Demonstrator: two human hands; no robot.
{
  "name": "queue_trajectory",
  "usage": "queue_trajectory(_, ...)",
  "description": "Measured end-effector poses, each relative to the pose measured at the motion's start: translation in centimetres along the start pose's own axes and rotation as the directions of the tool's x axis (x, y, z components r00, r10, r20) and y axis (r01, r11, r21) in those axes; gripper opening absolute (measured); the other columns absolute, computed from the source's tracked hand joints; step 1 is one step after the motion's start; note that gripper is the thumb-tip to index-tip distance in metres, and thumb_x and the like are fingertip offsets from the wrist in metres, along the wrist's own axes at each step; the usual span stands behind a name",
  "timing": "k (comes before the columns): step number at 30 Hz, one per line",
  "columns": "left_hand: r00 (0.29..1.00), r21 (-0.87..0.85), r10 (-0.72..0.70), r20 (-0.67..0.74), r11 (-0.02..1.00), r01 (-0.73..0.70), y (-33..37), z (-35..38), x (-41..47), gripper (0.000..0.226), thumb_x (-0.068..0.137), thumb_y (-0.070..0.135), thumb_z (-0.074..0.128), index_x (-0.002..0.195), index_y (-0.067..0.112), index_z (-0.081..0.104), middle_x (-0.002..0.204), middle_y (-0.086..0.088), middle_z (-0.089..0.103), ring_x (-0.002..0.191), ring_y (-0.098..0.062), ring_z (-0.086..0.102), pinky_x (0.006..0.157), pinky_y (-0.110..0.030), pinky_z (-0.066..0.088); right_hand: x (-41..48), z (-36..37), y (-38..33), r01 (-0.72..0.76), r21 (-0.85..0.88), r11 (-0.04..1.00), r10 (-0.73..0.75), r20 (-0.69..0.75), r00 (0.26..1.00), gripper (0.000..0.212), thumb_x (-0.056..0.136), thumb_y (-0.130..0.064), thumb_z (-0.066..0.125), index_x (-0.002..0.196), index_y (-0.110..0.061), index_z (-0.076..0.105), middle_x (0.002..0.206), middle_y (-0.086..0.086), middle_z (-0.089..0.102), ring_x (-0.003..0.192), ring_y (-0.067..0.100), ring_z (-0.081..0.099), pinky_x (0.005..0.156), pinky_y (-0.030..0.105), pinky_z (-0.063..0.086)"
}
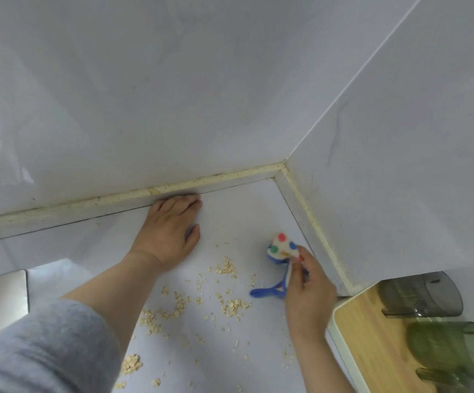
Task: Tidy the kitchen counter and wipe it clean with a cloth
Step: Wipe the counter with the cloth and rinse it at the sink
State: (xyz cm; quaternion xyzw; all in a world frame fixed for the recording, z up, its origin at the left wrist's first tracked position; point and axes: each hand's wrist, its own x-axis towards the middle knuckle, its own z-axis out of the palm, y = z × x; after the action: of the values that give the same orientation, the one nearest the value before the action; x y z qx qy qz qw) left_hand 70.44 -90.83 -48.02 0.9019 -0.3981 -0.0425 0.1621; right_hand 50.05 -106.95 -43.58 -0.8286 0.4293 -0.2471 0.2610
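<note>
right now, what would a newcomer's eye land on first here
The oat flakes scattered over the near part of the pale counter stand out first. The right hand grips a white cloth with coloured dots and blue trim near the corner, while the left hand lies flat by the back wall.

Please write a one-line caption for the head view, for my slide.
Left hand rests flat on the counter while the right hand grips a dotted cloth beside scattered oat flakes.
</note>
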Motion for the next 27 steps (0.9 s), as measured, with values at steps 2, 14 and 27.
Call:
queue_trajectory(2, 1.0, -0.002, 0.001, 0.0, 1.0, -0.001, 0.0, 0.1, 0.0, 0.06, 0.087, 0.041, 0.03, 0.133, 0.013, 0.054, 0.138, 0.0, 0.052, 0.123, -0.021, 0.047, 0.104, -0.032, 0.02, 1.7, -1.3, 1.3, -0.029, -0.079, 0.996, 0.024, -0.058, 0.998, 0.026, 0.097, -0.018, 0.051, 0.118, -0.019, 0.066, 0.078, -0.004, 0.067, 0.068, 0.012, 0.061, 0.057, 0.025, 0.044)
queue_trajectory(14, 1.0, -0.004, -0.004, 0.006, 1.0, 0.004, -0.1, 0.2, 0.2, 0.064, 0.086, 0.045, 0.023, 0.137, 0.016, 0.049, 0.144, 0.003, 0.046, 0.129, -0.019, 0.041, 0.108, -0.035, 0.022, -2.1, 1.5, 1.2, -0.046, -0.123, 0.991, 0.054, 0.059, 0.997, 0.03, 0.097, -0.02, 0.052, 0.124, -0.021, 0.063, 0.104, -0.008, 0.071, 0.091, 0.012, 0.066, 0.075, 0.02, 0.047)
queue_trajectory(27, 1.0, -0.004, 0.013, -0.009, 1.0, -0.013, 0.1, 0.0, 0.1, 0.061, 0.086, 0.042, 0.027, 0.132, 0.012, 0.055, 0.138, -0.002, 0.053, 0.123, -0.024, 0.047, 0.103, -0.035, 0.023, 0.7, -4.0, 2.1, -0.081, -0.087, 0.993, 0.081, -0.007, 0.997, 0.029, 0.093, 0.011, 0.045, 0.101, -0.01, 0.064, 0.086, 0.008, 0.06, 0.066, 0.005, 0.055, 0.053, -0.007, 0.033)
